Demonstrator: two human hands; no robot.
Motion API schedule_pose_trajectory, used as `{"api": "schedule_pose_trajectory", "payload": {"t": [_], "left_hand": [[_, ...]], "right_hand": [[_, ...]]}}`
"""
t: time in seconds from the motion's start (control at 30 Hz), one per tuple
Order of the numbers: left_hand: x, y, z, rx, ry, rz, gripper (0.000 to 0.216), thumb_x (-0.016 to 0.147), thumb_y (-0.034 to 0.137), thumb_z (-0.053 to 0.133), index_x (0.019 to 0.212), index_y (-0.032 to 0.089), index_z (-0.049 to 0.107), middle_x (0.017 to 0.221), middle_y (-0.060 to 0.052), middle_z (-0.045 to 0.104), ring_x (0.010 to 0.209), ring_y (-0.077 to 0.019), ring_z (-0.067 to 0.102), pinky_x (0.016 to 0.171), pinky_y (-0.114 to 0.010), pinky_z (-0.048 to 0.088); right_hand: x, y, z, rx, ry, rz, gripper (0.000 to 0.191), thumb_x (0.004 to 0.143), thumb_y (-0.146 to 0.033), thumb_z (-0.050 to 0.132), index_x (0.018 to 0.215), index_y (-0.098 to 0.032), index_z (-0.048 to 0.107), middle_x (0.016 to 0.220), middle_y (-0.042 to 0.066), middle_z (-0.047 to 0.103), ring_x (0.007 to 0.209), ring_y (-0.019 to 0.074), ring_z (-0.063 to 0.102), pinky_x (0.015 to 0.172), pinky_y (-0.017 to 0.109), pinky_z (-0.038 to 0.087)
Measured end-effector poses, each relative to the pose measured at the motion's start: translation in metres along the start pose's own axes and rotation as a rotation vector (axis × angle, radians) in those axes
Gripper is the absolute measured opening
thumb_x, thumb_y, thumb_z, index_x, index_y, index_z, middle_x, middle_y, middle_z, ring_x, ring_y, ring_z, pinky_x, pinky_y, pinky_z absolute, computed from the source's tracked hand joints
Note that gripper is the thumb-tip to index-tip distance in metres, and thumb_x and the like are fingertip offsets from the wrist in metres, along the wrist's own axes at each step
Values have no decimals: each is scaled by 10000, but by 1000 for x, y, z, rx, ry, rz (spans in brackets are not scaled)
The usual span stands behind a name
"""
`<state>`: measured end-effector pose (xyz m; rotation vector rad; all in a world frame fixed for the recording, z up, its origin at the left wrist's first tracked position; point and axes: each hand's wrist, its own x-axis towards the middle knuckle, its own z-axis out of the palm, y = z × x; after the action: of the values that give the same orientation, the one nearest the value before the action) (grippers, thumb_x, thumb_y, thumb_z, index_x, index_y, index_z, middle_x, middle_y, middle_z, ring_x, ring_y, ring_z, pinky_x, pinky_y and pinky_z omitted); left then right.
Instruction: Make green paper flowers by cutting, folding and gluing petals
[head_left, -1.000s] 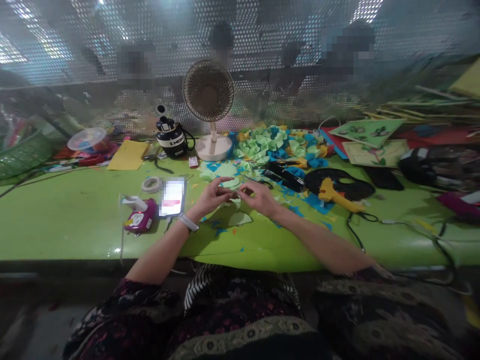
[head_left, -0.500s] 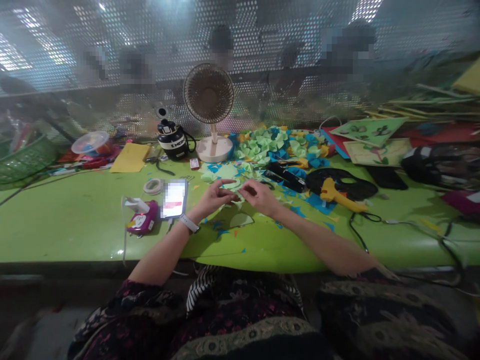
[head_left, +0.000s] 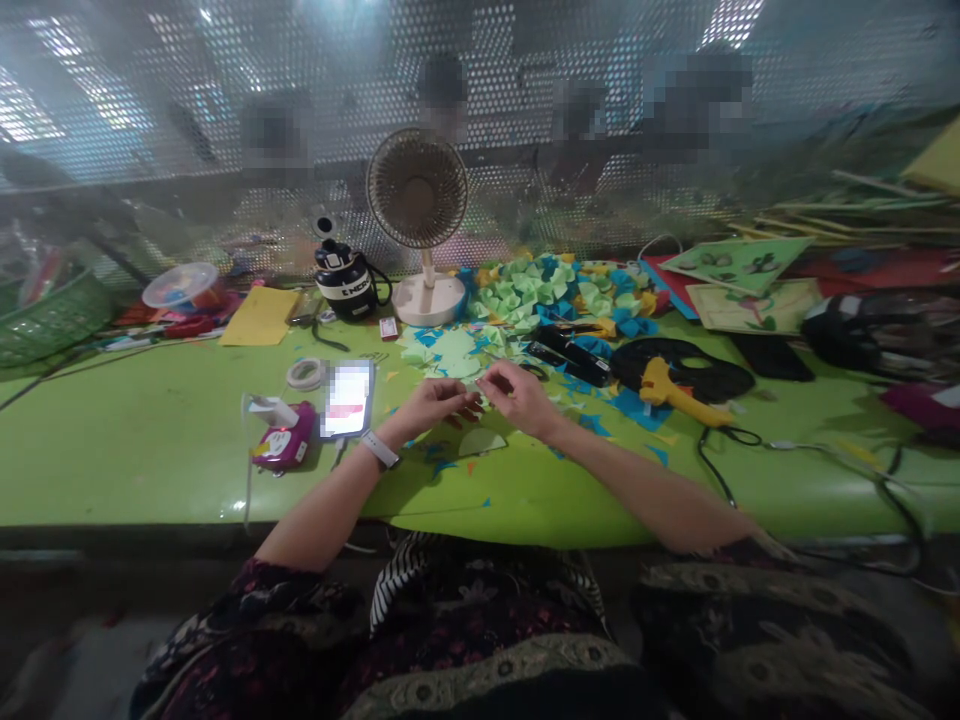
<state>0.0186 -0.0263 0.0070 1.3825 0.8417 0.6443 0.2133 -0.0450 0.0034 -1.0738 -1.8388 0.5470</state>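
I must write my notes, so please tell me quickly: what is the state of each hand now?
Left hand: bent inward; cannot tell if closed or holding something.
Right hand: pinched closed; anything held is too small to tell.

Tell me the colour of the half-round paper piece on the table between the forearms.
The half-round paper piece is pale green, seen best in the head view.

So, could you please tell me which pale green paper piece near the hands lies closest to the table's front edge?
The half-moon piece, lying nearer that table edge than the left hand and right hand; the others lie farther back.
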Motion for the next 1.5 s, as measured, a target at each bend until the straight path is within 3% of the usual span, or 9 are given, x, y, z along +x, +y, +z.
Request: {"api": "schedule_pose_trajectory", "payload": {"t": [0.5, 0.67, 1.13, 1.5], "left_hand": [[1, -4, -2, 59, -22, 74, 494, 741, 611, 741, 764, 133, 615, 766, -101, 747, 679, -161, 711, 588, -243, 535], [2, -5, -1, 38, -6, 72, 496, 736, 611, 744, 745, 135, 605, 750, -95, 744, 661, -155, 704, 590, -239, 525], [1, -2, 1, -25, 0, 60, 529, 671, 619, 788, 716, 137, 577, 705, -65, 723, 617, -131, 684, 560, -216, 510], [0, 1, 2, -25, 118, 89, 495, 668, 565, 811, 793, 140, 590, 808, -54, 725, 671, -149, 708, 501, -186, 465]], "right_hand": [[1, 1, 0, 79, -30, 99, 301, 881, -489, 569, 779, -209, 524, 694, 1, 543, 633, 149, 479, 606, 288, 400], [3, 1, -1, 73, -132, 141, 298, 902, -488, 522, 803, -206, 527, 659, -19, 539, 579, 131, 443, 578, 278, 360], [2, 1, -1, 2, -215, 57, 231, 935, -377, 431, 763, -226, 460, 611, -27, 483, 586, 144, 437, 599, 286, 343], [2, 2, 1, -16, -163, 49, 249, 941, -398, 447, 759, -230, 456, 613, -23, 494, 566, 143, 440, 586, 287, 343]]}}
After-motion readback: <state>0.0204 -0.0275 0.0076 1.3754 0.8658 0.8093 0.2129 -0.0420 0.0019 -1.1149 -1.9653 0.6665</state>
